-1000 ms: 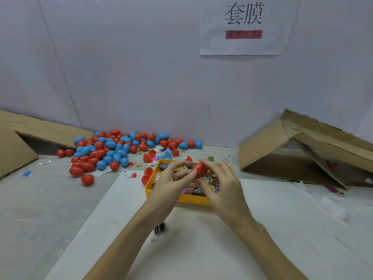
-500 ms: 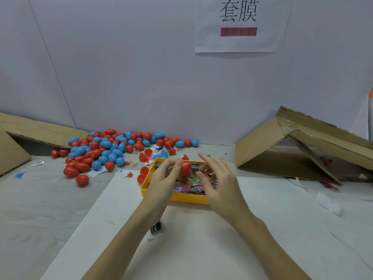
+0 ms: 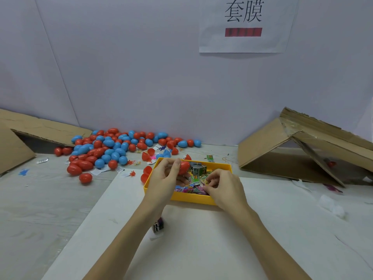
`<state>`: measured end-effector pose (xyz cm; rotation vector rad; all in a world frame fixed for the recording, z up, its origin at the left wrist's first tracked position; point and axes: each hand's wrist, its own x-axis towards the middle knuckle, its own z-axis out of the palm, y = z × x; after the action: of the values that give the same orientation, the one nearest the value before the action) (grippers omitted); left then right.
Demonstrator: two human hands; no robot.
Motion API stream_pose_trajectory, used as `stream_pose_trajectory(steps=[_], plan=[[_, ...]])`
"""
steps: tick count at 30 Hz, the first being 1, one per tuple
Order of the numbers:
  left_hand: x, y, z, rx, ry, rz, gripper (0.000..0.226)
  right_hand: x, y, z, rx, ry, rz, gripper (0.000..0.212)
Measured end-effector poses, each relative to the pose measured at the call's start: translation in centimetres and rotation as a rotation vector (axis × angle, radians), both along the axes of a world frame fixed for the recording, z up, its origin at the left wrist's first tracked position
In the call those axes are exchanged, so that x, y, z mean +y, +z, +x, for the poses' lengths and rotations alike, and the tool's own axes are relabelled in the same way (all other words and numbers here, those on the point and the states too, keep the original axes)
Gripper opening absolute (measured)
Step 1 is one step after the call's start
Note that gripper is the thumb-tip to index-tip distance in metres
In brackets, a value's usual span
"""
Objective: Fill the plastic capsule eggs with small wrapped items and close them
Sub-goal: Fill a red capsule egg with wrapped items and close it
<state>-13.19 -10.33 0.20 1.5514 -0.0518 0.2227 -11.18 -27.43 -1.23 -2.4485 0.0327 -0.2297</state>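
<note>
My left hand (image 3: 164,176) holds a red capsule egg (image 3: 184,167) between thumb and fingers above the yellow tray (image 3: 193,199). My right hand (image 3: 223,188) reaches down into the tray and pinches a small wrapped item (image 3: 205,181) among the colourful packets (image 3: 193,178). A heap of red and blue eggs (image 3: 113,150) lies on the table at the back left. Open red egg halves (image 3: 147,170) sit just left of the tray.
Flattened cardboard boxes lean at the far left (image 3: 24,138) and at the right (image 3: 306,146). A small wrapped packet (image 3: 157,227) lies on the white sheet under my left forearm. Paper scraps litter the table; a wall with a printed sign (image 3: 244,23) stands behind.
My right hand let go of the red egg and dropped into the tray onto a packet. My left hand kept the egg and shifted it slightly left.
</note>
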Motion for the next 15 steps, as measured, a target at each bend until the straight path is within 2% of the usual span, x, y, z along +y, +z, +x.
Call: stream_pose_trajectory(steps=[6,10,15], plan=[[0.1,0.0,0.0,-0.004,-0.001,0.011,0.023,-0.9,-0.3,0.1,-0.087,0.025,0.111,0.010],[0.0,0.0,-0.1,-0.010,-0.005,0.022,0.018,-1.7,0.1,-0.1,-0.141,0.043,0.255,0.018],[-0.1,-0.3,-0.2,-0.068,-0.025,0.132,0.016,-2.1,0.3,-0.5,-0.193,0.087,0.266,0.017]])
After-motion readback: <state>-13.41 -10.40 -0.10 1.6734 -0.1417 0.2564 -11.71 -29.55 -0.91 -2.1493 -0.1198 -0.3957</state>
